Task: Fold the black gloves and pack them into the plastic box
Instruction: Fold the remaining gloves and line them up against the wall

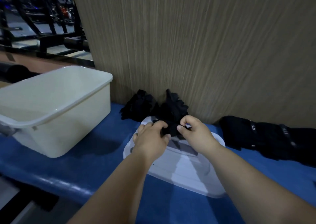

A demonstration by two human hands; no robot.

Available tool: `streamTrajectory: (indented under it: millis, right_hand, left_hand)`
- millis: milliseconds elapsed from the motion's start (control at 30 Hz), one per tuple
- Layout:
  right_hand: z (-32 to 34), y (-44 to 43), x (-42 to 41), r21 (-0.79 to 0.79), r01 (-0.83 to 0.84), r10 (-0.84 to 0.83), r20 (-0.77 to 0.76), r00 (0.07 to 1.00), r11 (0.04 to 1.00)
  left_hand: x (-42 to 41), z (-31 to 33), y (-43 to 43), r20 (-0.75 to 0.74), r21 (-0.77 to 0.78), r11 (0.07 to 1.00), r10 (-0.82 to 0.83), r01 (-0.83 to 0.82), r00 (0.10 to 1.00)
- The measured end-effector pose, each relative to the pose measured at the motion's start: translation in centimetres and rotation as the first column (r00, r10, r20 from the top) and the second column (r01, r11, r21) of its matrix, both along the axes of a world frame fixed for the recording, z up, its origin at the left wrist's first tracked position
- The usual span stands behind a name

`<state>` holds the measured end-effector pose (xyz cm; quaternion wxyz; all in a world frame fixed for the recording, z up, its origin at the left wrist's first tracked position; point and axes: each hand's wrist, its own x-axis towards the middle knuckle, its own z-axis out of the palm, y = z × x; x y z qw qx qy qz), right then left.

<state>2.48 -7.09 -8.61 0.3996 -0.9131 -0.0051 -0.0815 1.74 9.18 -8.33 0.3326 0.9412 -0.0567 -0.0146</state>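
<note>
- Though the box (56, 107) stands left, nothing shows inside.
- Spare gloves (142, 107) lie heaped by the wall (205, 52).
- One glove (173, 129), over the lid (188, 177), looks soft and limp; pinch its edges.
- Left hand (150, 138) and right hand (196, 131) pinch it, fingers curled.

Dim, bluish light turns the gloves (171, 110) into a black mass without detail, the box (56, 107) casts a soft shadow to its right on the surface (102, 163), whose front edge shows faint sheen, and the wide lens bends the murky, soft edges.
</note>
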Motion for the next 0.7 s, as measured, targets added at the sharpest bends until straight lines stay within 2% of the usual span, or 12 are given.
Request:
streamTrajectory:
  millis: [67, 233, 400, 533, 700]
  right_hand:
    - [0.3, -1.5, -2.0, 0.074, 0.025, -0.021, -0.062, 0.998, 0.997]
    - [0.6, -5.1, -6.9, 0.219, 0.079, -0.045, -0.158, 0.986, 0.972]
    - [0.4, -8.3, -11.6, 0.239, 0.14, -0.095, -0.188, 0.978, 0.961]
    - [1.0, -10.0, -15.5, 0.294, 0.163, -0.103, -0.209, 0.972, 0.942]
    - [1.6, -12.9, -20.5, 0.377, 0.168, -0.088, -0.222, 0.971, 0.911]
  left_hand:
    - [-0.2, -0.1, -0.5, 0.017, -0.021, 0.999, -0.05, 0.05, 0.999]
    - [-2.3, 0.3, -3.0, 0.041, 0.036, 0.95, -0.312, 0.311, 0.949]
    - [-5.8, 0.2, -6.0, 0.062, 0.037, 0.879, -0.477, 0.475, 0.877]
    - [-8.4, 0.2, -8.6, 0.089, 0.008, 0.831, -0.554, 0.556, 0.827]
    - [-10.8, 0.2, -11.3, 0.073, -0.143, 0.798, -0.582, 0.586, 0.81]
